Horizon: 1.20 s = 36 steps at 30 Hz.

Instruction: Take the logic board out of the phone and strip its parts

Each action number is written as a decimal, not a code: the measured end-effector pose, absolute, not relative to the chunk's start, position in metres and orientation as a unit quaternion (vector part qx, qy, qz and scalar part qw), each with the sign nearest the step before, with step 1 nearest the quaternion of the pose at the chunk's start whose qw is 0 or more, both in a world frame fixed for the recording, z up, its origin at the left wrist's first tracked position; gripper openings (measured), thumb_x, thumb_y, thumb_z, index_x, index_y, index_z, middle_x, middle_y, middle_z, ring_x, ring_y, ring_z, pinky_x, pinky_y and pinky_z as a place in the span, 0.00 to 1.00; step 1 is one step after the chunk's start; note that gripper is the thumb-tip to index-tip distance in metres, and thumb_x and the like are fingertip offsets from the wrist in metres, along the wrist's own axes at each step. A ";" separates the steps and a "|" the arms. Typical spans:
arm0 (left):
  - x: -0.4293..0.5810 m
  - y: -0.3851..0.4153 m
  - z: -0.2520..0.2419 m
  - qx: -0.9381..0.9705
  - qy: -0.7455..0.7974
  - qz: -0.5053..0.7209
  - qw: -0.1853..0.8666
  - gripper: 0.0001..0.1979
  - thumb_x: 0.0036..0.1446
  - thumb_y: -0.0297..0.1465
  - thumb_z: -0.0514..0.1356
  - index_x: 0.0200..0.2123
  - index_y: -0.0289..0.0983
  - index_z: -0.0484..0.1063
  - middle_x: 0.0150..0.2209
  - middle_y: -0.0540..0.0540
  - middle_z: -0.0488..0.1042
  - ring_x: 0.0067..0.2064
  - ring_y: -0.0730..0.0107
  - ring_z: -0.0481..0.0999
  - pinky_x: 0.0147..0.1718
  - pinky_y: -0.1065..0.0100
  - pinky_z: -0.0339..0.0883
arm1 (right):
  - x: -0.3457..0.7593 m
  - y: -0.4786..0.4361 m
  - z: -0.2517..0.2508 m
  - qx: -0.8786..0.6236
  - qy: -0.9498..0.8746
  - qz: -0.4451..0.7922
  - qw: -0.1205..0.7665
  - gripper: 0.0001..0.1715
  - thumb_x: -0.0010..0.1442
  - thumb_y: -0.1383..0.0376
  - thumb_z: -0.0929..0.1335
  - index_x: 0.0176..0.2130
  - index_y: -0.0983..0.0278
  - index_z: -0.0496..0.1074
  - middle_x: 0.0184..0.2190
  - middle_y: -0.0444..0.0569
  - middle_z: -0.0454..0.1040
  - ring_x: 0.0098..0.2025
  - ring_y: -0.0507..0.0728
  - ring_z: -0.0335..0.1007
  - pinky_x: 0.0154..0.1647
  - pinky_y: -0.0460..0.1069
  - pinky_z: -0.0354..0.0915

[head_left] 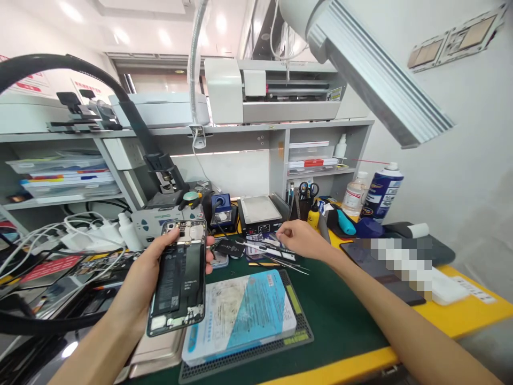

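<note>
My left hand (146, 275) grips an opened phone (179, 275) with its back cover off, so the black battery and circuit boards face up. It hovers above the left part of the green mat (340, 315). My right hand (302, 239) reaches forward over a cluster of small tools (268, 251) at the mat's far edge, fingers curled into a pinch; what they hold, if anything, is hidden. Tweezers (286, 263) lie just below that hand.
A blue-and-white box (240, 315) lies on a black pad (296, 337) in front of me. A hot plate (260, 213), soldering station (221, 209), spray can (382, 191) and bottle (355, 197) stand behind. Cables (60, 235) crowd the left. A lamp arm (377, 69) hangs overhead.
</note>
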<state>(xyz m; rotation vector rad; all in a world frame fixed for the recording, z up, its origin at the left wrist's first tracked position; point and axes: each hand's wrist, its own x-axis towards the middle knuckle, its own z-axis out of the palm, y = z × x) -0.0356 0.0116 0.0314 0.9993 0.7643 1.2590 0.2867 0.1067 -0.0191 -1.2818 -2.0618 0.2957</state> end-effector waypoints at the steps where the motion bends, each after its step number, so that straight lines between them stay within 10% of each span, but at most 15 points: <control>1: -0.038 0.009 0.028 0.460 0.329 0.553 0.612 0.29 0.60 0.56 0.56 0.46 0.38 0.81 0.37 0.44 0.84 0.34 0.56 0.82 0.30 0.63 0.77 | 0.285 0.110 -0.023 -0.510 -0.783 0.110 0.339 0.11 0.71 0.58 0.67 0.43 0.62 0.75 0.41 0.49 0.77 0.35 0.53 0.74 0.36 0.49 0.75; 9: -0.050 0.003 0.012 0.502 0.374 0.579 0.522 0.12 0.63 0.36 0.61 0.47 0.46 0.81 0.36 0.49 0.85 0.34 0.57 0.83 0.29 0.66 0.78 | 0.279 0.111 -0.025 -0.551 -0.787 0.099 0.260 0.11 0.71 0.58 0.66 0.43 0.61 0.76 0.43 0.49 0.78 0.38 0.54 0.74 0.39 0.51 0.75; 23: -0.045 -0.002 0.017 0.528 0.324 0.541 0.568 0.12 0.58 0.37 0.66 0.45 0.43 0.82 0.36 0.46 0.85 0.34 0.53 0.83 0.35 0.58 0.77 | 0.260 0.117 -0.036 -0.489 -0.849 0.042 0.194 0.11 0.70 0.58 0.68 0.43 0.63 0.75 0.42 0.49 0.77 0.38 0.54 0.75 0.40 0.51 0.74; 36: -0.037 -0.008 0.029 0.488 0.288 0.541 0.622 0.15 0.59 0.38 0.62 0.43 0.33 0.81 0.33 0.40 0.82 0.32 0.55 0.82 0.30 0.64 0.73 | 0.262 0.116 -0.027 -0.468 -0.812 0.042 0.346 0.11 0.63 0.57 0.68 0.32 0.56 0.78 0.29 0.53 0.79 0.27 0.65 0.73 0.25 0.58 0.65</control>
